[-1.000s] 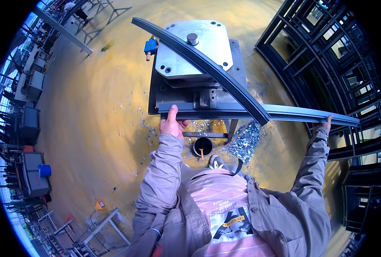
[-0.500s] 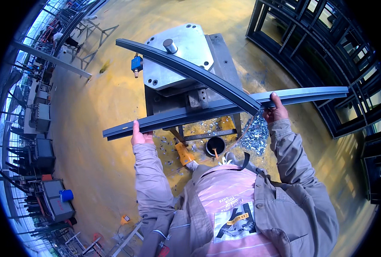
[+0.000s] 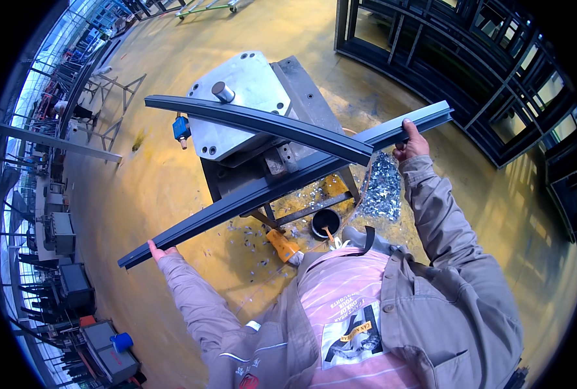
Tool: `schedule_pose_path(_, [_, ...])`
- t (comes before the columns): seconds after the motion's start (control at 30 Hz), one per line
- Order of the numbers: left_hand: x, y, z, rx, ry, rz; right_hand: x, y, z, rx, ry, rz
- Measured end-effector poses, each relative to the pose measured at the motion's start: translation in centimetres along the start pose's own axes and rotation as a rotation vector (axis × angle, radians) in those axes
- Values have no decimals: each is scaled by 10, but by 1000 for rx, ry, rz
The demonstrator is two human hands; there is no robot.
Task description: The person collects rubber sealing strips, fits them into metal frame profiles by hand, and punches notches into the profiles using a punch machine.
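Between my hands I hold a long dark grey metal profile (image 3: pixel 236 202), slanting with its left end nearer me and its right end farther away. My left hand (image 3: pixel 163 250) is closed on it near its left end. My right hand (image 3: pixel 412 142) grips it near the right end, thumb on top. The bar's middle passes just in front of a small steel block (image 3: pixel 276 161) on a press-like machine. A second, slightly curved dark profile (image 3: pixel 262 120) lies across the machine's silver top plate (image 3: pixel 252 74), beside an upright round post (image 3: pixel 223 92). Its right end overlaps the held profile.
A blue fitting (image 3: pixel 181 127) sticks out at the machine's left. Below are a black bucket (image 3: pixel 326 223) with an orange-handled tool, an orange object (image 3: pixel 282 245) and a heap of metal scraps (image 3: pixel 382 189). Dark curved frames (image 3: pixel 431 71) stand at the right; machines (image 3: pixel 107 350) line the left.
My hands have moved farther apart, each nearer an end of the held profile. Its left end has dropped toward me and its right end has risen. The view has turned and shifted.
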State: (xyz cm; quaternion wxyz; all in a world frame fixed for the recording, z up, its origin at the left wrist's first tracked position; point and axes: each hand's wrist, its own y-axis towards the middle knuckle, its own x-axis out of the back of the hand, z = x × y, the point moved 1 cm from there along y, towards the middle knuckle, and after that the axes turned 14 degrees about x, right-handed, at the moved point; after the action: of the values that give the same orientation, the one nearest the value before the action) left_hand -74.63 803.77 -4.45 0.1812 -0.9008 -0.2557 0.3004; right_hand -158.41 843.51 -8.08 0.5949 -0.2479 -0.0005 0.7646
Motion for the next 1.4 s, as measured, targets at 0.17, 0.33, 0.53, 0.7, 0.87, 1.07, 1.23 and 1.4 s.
schedule_pose_path(0.17, [-52,-94,148,203,8,148,-66,-142,-46,-216,-24,130])
schedule_pose_path(0.33, [-17,-49,74,50,17,34,-123,-226,-44,-453,-218,453])
schedule_pose_path(0.53, [1,18,-19,-5,117,-81,-144,-249,-67,-355,-105,464])
schedule_pose_path(0.7, [-7,24,-16,61,140,-23,-151,-252,-55,-377,-230,531])
schedule_pose_path(0.87, [0,21,-18,19,92,-83,-152,-245,-71,-301,-259,417])
schedule_pose_path(1.07, [2,20,-9,97,105,55,-144,-233,-87,-225,-212,351])
schedule_pose_path(1.23, [4,21,5,72,126,53,-145,-237,-49,-157,-100,300])
schedule_pose_path(1.4, [5,22,0,95,107,37,-150,-236,-46,-128,-103,282])
